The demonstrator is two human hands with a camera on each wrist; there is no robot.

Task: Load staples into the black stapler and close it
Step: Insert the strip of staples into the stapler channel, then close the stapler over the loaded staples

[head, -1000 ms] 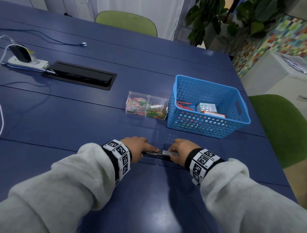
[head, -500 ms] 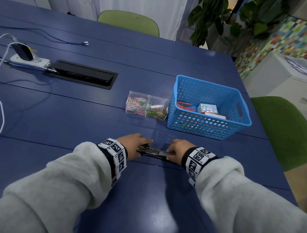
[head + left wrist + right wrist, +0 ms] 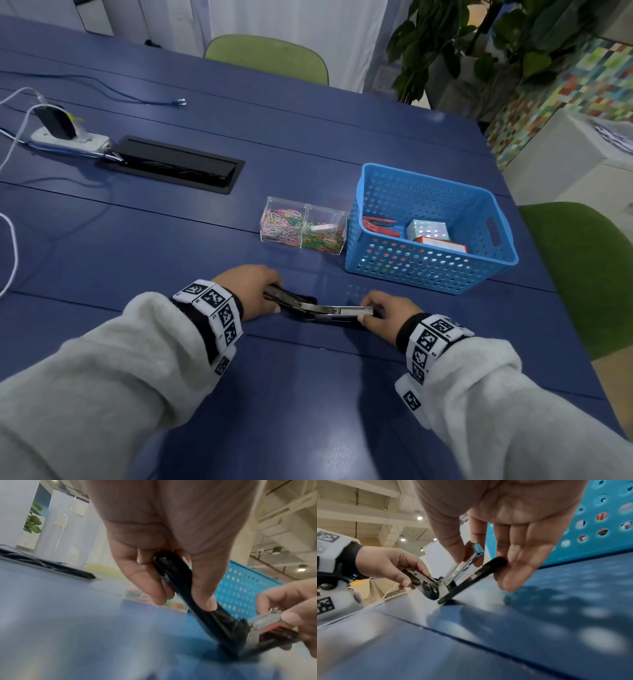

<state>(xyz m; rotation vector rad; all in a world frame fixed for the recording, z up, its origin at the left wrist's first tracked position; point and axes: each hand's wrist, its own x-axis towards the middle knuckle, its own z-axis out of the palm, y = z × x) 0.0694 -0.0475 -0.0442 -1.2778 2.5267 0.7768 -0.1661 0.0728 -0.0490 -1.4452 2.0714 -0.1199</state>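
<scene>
Black stapler [image 3: 318, 310] opened flat; both hands' fingers [image 3: 204, 595] pinch its ends; staples inside indiscernible, wrist views blurred.

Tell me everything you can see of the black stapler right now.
The black stapler is swung wide open on the blue table, hinge low, both ends lifted. The left hand grips its glossy black top arm; the right hand pinches the shiny metal magazine rail above the black base. Whether staples are loaded cannot be seen.
</scene>
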